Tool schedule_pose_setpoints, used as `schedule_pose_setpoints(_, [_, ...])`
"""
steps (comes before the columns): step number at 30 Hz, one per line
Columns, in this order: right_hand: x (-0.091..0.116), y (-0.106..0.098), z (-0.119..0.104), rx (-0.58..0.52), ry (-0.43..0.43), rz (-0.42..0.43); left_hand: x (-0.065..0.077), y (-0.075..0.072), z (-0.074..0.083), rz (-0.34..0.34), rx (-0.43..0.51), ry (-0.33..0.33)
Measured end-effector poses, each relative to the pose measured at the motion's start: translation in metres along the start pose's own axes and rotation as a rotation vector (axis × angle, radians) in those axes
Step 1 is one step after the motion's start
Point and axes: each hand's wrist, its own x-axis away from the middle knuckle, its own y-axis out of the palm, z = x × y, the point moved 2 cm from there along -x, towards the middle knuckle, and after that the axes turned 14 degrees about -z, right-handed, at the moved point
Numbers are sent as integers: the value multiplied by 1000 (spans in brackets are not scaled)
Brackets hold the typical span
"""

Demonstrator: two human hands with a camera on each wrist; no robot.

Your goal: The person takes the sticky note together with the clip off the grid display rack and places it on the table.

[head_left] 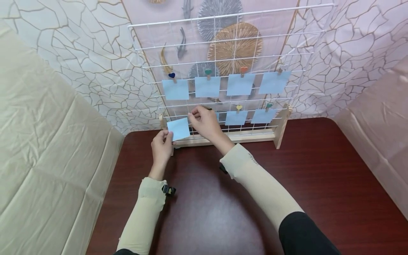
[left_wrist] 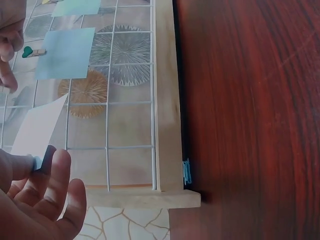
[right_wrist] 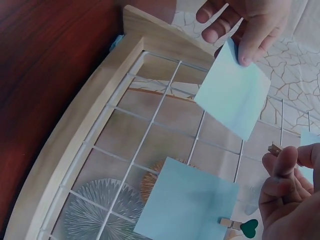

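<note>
My left hand (head_left: 161,146) pinches a light blue paper card (head_left: 179,128) by its lower left corner, thumb on the near face. The card is tilted in front of the lower left part of a white wire grid (head_left: 215,46). Just right of the card is my right hand (head_left: 205,123), its fingertips close to the card's upper corner. In the right wrist view, that hand pinches a small wooden clothespin (right_wrist: 274,148), mostly hidden by the fingers. Nearby, another blue card (right_wrist: 187,200) hangs from a clothespin with a green heart (right_wrist: 249,228).
Several blue cards hang in an upper row (head_left: 241,85) and a lower row (head_left: 236,118), clipped with heart clothespins. A wooden base (head_left: 251,137) holds the grid on a dark red table (head_left: 318,166). Patterned cloth (head_left: 86,46) hangs behind; beige cloth (head_left: 41,148) flanks the left side.
</note>
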Motion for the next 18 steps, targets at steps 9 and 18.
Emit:
schedule_pose_setpoints(9, [9,-1,9,-34,-30,25,5,-3,-6,6,14,-5])
schedule_pose_setpoints(18, [20,-1,18,-34,-8,55,13,-8,-8,8,123,-38])
